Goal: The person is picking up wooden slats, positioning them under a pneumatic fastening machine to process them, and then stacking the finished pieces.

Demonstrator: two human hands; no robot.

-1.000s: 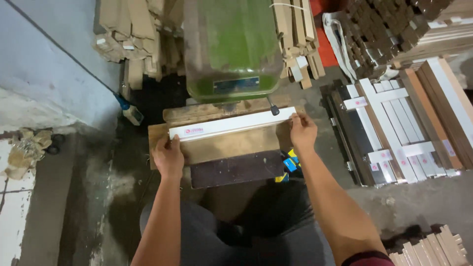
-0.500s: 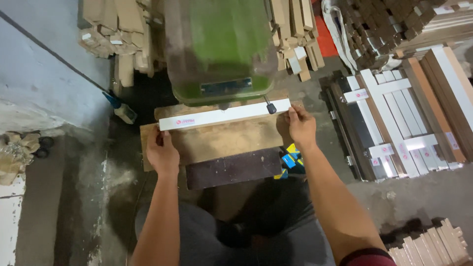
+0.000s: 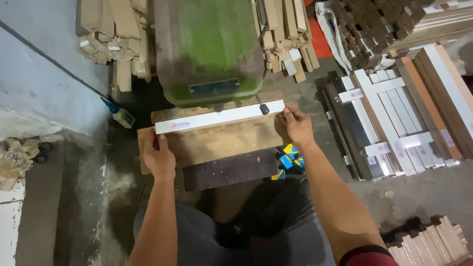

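A green machine head (image 3: 212, 49) overhangs the wooden counter (image 3: 217, 143), so the long white strip (image 3: 219, 118) lies crosswise beneath it, each end steadied. The left hand (image 3: 158, 156) closes its grip on the strip's left end; the right hand (image 3: 294, 125) pinches the right end (by a small black knob (image 3: 264, 109)). Stacked white boards (image 3: 389, 123) crowd the floor rightward; open floor lies left.

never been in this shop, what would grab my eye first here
The big green machine at top centre dominates the view. Just below it, a long white strip lies across a wooden table, with the left hand at its left end and the right hand at its right. White-faced boards are stacked on the floor at right.
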